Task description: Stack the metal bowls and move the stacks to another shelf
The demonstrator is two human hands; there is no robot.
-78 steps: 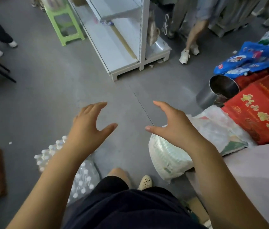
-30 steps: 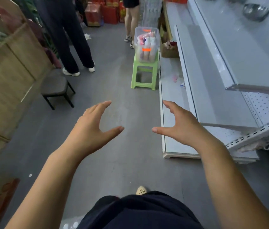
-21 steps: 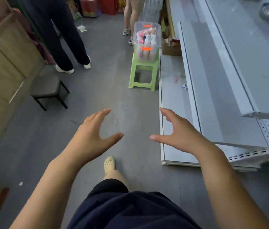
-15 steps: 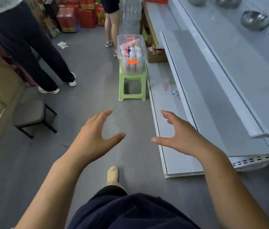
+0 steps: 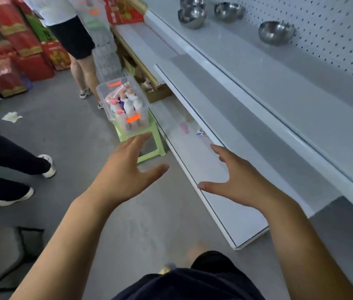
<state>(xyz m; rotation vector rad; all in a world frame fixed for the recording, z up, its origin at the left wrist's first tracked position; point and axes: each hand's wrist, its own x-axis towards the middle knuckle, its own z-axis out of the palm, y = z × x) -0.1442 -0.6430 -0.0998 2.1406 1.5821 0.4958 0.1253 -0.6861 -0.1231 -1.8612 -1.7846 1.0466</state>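
Several metal bowls stand on the upper white shelf (image 5: 279, 83) at the top right: one bowl (image 5: 276, 32) nearest me, another bowl (image 5: 228, 10) farther along, and a pair of bowls (image 5: 191, 15) close together at the far end. My left hand (image 5: 125, 176) and my right hand (image 5: 236, 180) are held out in front of me, both empty with fingers spread. They hang over the floor and the lowest shelf (image 5: 214, 202), far below the bowls. A middle shelf (image 5: 225, 109) lies between.
A clear plastic box (image 5: 125, 105) of small items sits on a green stool (image 5: 149, 148) just beyond my left hand. People's legs (image 5: 80, 61) stand in the aisle ahead and at the left. Red cartons (image 5: 19, 50) are stacked at the far left. A dark stool (image 5: 2, 256) stands at lower left.
I have turned and walked toward the white shelving; the bowls on the upper shelf are now nearer and more in view. Both hands stay empty and spread, in the same pose.
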